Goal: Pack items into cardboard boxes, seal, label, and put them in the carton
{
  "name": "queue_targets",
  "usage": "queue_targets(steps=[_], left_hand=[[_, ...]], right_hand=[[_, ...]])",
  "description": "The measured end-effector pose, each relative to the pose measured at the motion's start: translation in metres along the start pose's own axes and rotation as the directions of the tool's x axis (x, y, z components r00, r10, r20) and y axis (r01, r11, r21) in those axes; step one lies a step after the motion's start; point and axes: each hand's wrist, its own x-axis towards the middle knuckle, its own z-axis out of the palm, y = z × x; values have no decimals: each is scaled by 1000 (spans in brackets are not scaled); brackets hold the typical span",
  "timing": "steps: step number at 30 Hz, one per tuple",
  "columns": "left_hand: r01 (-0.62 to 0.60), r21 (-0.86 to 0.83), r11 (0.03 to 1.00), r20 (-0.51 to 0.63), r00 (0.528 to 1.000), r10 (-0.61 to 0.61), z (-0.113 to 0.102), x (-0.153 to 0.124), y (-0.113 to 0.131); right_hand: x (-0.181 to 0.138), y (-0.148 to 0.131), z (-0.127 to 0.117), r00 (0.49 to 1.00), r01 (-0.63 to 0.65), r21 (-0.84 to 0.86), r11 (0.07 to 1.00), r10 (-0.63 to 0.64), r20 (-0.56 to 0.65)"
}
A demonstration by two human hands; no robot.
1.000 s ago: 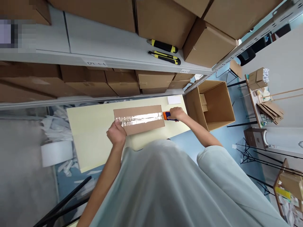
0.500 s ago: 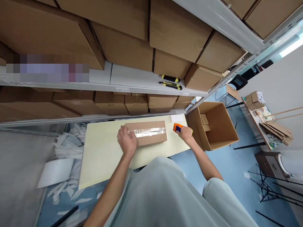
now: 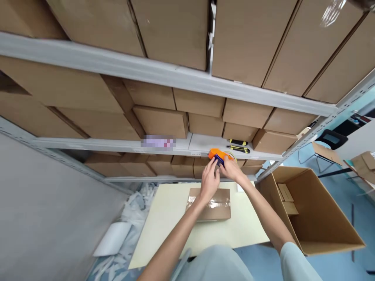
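My right hand (image 3: 230, 168) is wrapped round an orange and blue tape dispenser (image 3: 216, 152), held up in front of the shelf's edge. My left hand (image 3: 210, 180) reaches to the same dispenser, its fingers closed against the blue part; the fingertips are partly hidden. Below both hands a closed cardboard box (image 3: 215, 212) lies on the pale yellow tabletop (image 3: 170, 218). Shiny clear tape (image 3: 220, 204) runs along the top of the box, and my left forearm covers some of it.
Cardboard boxes (image 3: 246, 113) fill the metal shelving (image 3: 164, 77) ahead. Several yellow and black utility knives (image 3: 238, 148) lie on the middle shelf. A large open carton (image 3: 316, 210) with small boxes inside stands at the right. White scrap material (image 3: 134, 210) is heaped at the left.
My left hand has left the box and come up to the tape dispenser. The right hand has raised the dispenser from the tabletop to shelf height. The view has tilted upward.
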Motion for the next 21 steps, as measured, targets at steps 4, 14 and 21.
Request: queue_targets(steps=[4,14,21], left_hand=[[13,75,997,-44,999,-10,-4,54,-31],[33,183,983,167,984,-64,3,104,-99],[99,151,984,165,979,-124,7,60,-102]], right_hand=[[70,-18,-24,996,81,-74,994,-83,-22],[152,-28,-18,998,54,-86,995,-52,26],[147,-12,-7,994,44,-40,998,-48,-101]])
